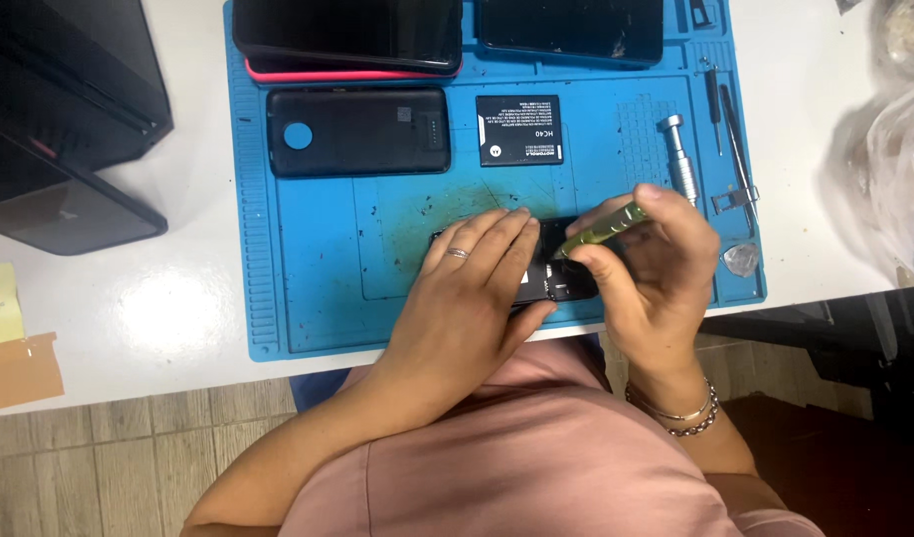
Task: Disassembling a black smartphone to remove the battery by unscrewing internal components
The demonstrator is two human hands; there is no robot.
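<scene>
My left hand (472, 283) lies flat on an opened black phone (554, 273) on the blue work mat (308, 278), fingers spread over it and a ring on one finger. My right hand (651, 264) grips a green-handled screwdriver (606, 227), its tip down at the phone's upper middle. Most of the phone is hidden under both hands.
On the mat lie a black back cover (357, 129), a black battery (518, 129), a phone with a red edge (347, 40), another dark phone (571, 28), a metal screwdriver (678, 154) and tweezers (740, 164). Black boxes (64, 119) stand at left, plastic bags (889, 149) at right.
</scene>
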